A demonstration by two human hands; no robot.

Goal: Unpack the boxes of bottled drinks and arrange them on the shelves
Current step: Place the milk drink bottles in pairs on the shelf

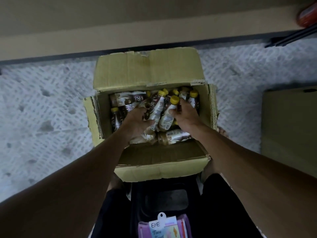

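Note:
An open cardboard box (147,73) sits on the floor in front of me, flaps folded outward. Inside lie several small brown drink bottles with yellow caps, some upright, some on their sides. My left hand (137,120) is inside the box and grips one bottle (157,107) around its lower body. My right hand (184,114) grips another bottle (169,115) beside it, its yellow cap pointing away from me. Both held bottles are tilted and touch each other over the rest of the pile.
The floor is covered with a pale patterned mat (42,109). A beige shelf edge (120,36) runs across the top. A second cardboard box (289,121) stands at the right. A red item (307,14) sits at the top right. A tagged purple package (163,227) hangs below me.

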